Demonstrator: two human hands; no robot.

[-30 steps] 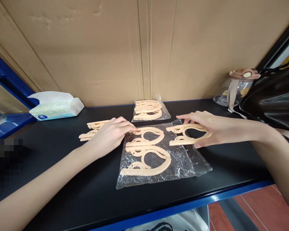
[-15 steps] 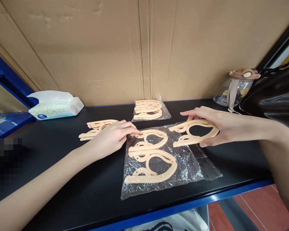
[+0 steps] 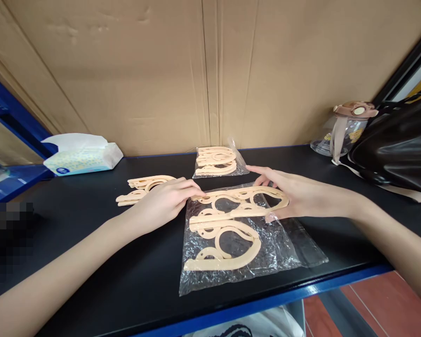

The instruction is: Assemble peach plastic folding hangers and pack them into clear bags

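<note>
Worktop (image 3: 91,243): black surface with a blue front edge; it carries every item listed below.
Clear bag (image 3: 284,248): crinkled transparent film, lying flat at the centre of the worktop, just inside the front edge.
Top hanger (image 3: 238,194): peach plastic hanger, lying flat across the 12 o'clock end of the clear bag. Its curved end points to 3 o'clock.
Lower hanger (image 3: 224,262): same type, at the 6 o'clock half of the clear bag, touching neither hand. Whether it is inside the film or on top of it cannot be told.
Right hand (image 3: 298,196): enters from 3 o'clock and pinches the curved end of the top hanger, with the fingers over the far rim and the thumb at the near rim.
Left hand (image 3: 164,201): enters from 8 o'clock, fingers extended and held together. Its tips rest at the 10 o'clock corner of the clear bag, at the tip of the top hanger. Whether they grip the film cannot be told.
Loose stack (image 3: 140,185): unbagged hangers at 10 o'clock of the clear bag, partly behind the left hand.
Second bag (image 3: 215,161): filled with hangers, at 12 o'clock, near the cardboard wall (image 3: 161,70).
Tissue pack (image 3: 82,157): far 10 o'clock.
Bottle (image 3: 347,128): at 2 o'clock, just beside a black bag (image 3: 400,145).
</note>
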